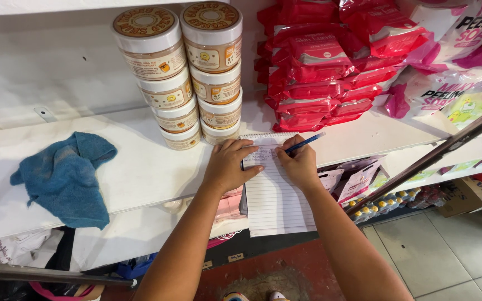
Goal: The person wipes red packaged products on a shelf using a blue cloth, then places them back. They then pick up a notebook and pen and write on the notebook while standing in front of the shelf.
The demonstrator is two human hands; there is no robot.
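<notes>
Floor nearest: red patch below the arms, grey tiles (453, 251) to the right. Both forearms come up from the bottom edge to the shelf (146, 167).

Notepad (277, 195): lined, spiral at the far edge, lies on the white shelf with its near end hanging over the shelf's front edge. Writing shows only on the top lines.

Left hand (227, 166): flat, fingers spread, palm down on the notepad's upper left corner, pinning it. Grasps nothing.

Right hand (299, 164): clenched around a blue pen (305, 142), just right of the left hand, resting on the notepad's top lines. Pen tip is on the paper near the far edge; barrel angles up and to the right.

Left on the shelf, well apart from the hands: crumpled blue cloth (65, 178).

Just beyond the notepad, nearly touching its far edge: two stacks of jars (193, 78), four high, white lids, beige contents, stacks side by side and touching.

Far right: stack of red packs (319, 72), then pink-and-white pouches (447, 67) leaning against them.

A dark metal bar (436, 153) crosses diagonally on the right, in front of the lower shelves. Lower shelf right of the notepad holds small packets (358, 178); too small to identify.
</notes>
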